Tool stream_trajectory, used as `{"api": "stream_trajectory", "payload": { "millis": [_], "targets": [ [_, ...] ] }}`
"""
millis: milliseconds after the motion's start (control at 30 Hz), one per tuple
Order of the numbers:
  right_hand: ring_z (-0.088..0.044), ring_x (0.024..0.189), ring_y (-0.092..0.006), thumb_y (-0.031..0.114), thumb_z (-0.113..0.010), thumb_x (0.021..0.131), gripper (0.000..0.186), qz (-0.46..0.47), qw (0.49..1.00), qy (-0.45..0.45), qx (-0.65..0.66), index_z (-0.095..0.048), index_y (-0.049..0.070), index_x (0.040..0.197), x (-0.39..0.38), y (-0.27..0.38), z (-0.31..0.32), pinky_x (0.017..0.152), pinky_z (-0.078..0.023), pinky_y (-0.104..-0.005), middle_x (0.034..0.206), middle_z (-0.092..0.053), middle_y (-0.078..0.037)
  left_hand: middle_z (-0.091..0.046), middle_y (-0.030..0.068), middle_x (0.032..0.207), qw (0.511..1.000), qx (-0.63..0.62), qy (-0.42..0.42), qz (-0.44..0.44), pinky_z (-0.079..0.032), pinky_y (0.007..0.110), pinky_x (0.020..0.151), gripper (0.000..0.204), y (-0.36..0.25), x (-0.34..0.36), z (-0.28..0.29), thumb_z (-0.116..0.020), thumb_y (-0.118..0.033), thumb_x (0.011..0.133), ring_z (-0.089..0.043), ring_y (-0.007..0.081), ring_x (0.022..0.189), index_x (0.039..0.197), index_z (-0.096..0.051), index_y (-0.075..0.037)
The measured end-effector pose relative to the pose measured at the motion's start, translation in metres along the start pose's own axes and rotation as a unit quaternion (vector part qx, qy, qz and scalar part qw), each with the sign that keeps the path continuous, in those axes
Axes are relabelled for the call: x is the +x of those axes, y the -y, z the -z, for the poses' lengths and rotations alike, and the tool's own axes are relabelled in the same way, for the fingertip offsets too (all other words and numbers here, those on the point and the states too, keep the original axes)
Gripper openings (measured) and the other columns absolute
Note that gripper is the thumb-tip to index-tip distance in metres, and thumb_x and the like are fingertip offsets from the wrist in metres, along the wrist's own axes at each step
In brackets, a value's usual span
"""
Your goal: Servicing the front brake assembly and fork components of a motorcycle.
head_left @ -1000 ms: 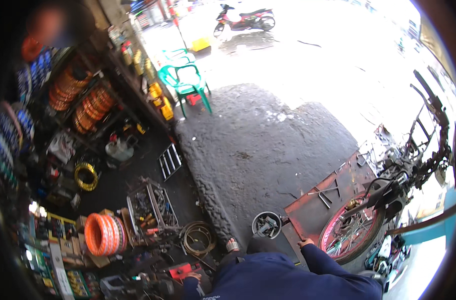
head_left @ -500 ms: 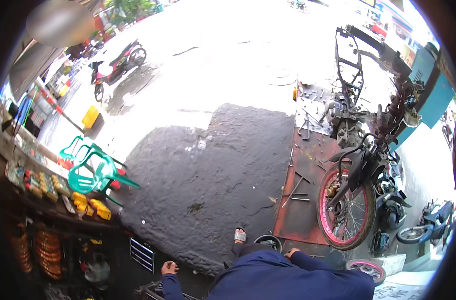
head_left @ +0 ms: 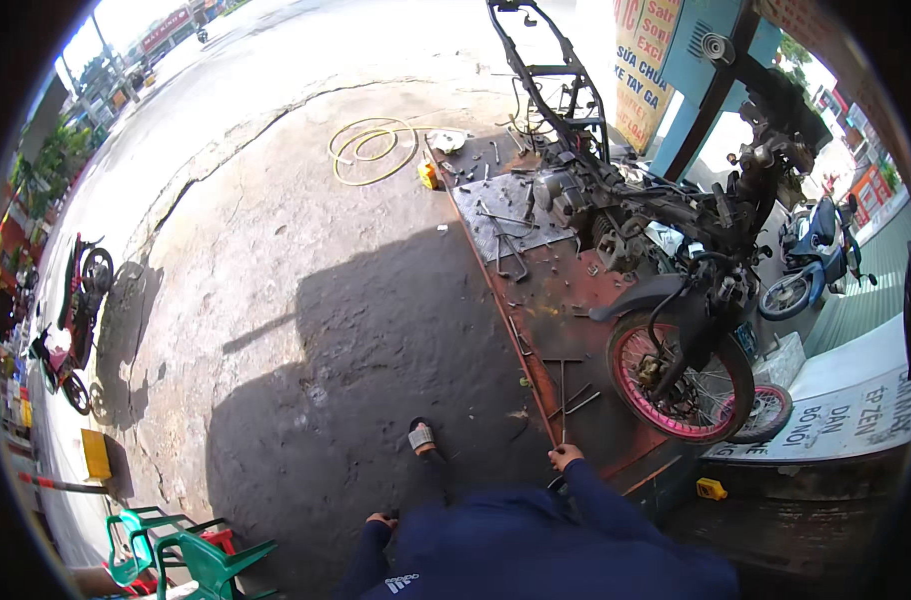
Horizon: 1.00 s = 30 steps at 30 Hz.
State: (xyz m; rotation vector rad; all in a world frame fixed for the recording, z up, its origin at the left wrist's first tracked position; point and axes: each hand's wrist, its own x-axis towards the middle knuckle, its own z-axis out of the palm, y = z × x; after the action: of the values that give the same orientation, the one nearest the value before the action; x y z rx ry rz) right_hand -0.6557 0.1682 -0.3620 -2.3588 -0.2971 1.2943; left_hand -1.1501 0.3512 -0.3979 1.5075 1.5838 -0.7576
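My right hand (head_left: 566, 457) is closed round the lower end of a T-handle wrench (head_left: 564, 400), whose crossbar points away from me. It is at the near left edge of a red metal platform (head_left: 616, 385). Another thin metal tool (head_left: 583, 402) lies beside the wrench. My left hand (head_left: 381, 520) is low by my leg with its fingers curled; what they hold, if anything, is too small to make out. A stripped motorbike (head_left: 616, 215) with a pink-rimmed front wheel (head_left: 666, 385) stands on the platform, to the right of the wrench.
Bent wrenches (head_left: 504, 240) and loose small parts lie on a metal sheet (head_left: 471, 205). A yellow hose (head_left: 341, 165) is coiled on the ground. Green plastic chairs (head_left: 211, 560) stand at lower left. A loose pink-rimmed wheel (head_left: 766, 415) and a blue motorbike (head_left: 816, 250) are at right.
The view has swung right. My right hand has moved forward to the platform and taken hold of the T-handle wrench. My left hand has come in closer to my leg.
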Motion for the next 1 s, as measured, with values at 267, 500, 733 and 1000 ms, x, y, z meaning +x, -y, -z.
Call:
{"api": "stream_trajectory", "payload": {
  "millis": [267, 500, 733, 1000],
  "targets": [
    [-0.064, 0.066, -0.0204, 0.022, -0.065, 0.085, 0.026, -0.151, 0.985, -0.068, 0.045, -0.066, -0.003, 0.089, -0.028, -0.027, -0.097, 0.065, -0.050, -0.0351, 0.077, -0.067, -0.012, -0.068, 0.0163, 0.080, 0.966, -0.004, -0.232, -0.113, -0.052, 0.036, 0.071, 0.032, -0.088, 0.198, 0.399, -0.067, -0.028, 0.077, -0.067, 0.0260, 0.071, 0.093, -0.067, 0.000],
    [-0.065, 0.072, -0.0241, 0.029, -0.068, 0.082, 0.030, -0.215, 0.973, -0.072, 0.048, -0.067, 0.000, 0.090, 0.017, 0.062, -0.146, 0.069, -0.050, -0.0365, 0.079, -0.067, -0.014, -0.067, 0.0095, 0.081, 0.972, -0.179, 0.046, -0.146, -0.048, 0.031, 0.050, 0.026, -0.321, 0.232, 0.409, -0.063, -0.023, 0.086, -0.065, 0.0182, 0.060, 0.100, -0.061, 0.000],
    [-0.064, 0.065, -0.0194, 0.020, -0.067, 0.082, 0.017, -0.124, 0.957, -0.184, 0.185, -0.065, 0.003, 0.088, 0.186, 0.205, -0.114, 0.064, -0.050, -0.0326, 0.071, -0.064, -0.009, -0.061, 0.0164, 0.106, 0.863, 0.411, -0.069, -0.286, -0.046, 0.040, 0.089, 0.044, -0.446, 0.221, 0.305, -0.066, -0.040, 0.077, -0.059, 0.0342, 0.102, 0.106, -0.063, -0.006],
    [-0.064, 0.077, -0.0308, 0.017, -0.065, 0.080, 0.021, -0.012, 0.850, -0.423, 0.315, -0.062, 0.001, 0.094, 0.370, 0.315, -0.062, 0.071, -0.051, -0.0380, 0.088, -0.063, -0.015, -0.055, 0.0121, 0.101, 0.693, 0.299, 0.095, -0.649, -0.045, 0.043, 0.088, 0.027, -0.700, 0.354, 0.240, -0.064, -0.023, 0.077, -0.054, 0.0332, 0.102, 0.099, -0.059, -0.009]
  ]
}}
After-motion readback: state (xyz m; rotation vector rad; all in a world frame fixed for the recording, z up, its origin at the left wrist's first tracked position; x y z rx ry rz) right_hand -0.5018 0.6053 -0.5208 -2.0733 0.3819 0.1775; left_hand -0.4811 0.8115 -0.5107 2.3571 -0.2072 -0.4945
